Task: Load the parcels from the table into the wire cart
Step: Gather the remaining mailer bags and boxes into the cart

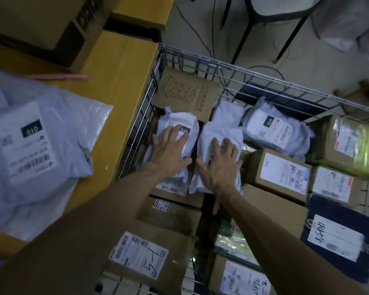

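Beneath left hand, parcel — inside cart

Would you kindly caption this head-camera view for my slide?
Left hand rests on the left white parcel, right hand on the right white parcel, inside the wire cart beside the yellow table.

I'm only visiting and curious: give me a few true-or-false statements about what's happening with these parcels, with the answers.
1. The left hand rests on a white bag labelled 010 in the wire cart. True.
2. The right hand grips a box. False: it lies flat on another white bag.
3. The yellow table holds no parcels. False: a large white bag lies on it.
4. The cart holds only soft bags. False: cardboard boxes are in it too.
5. A dark blue parcel carries a handwritten label. True.
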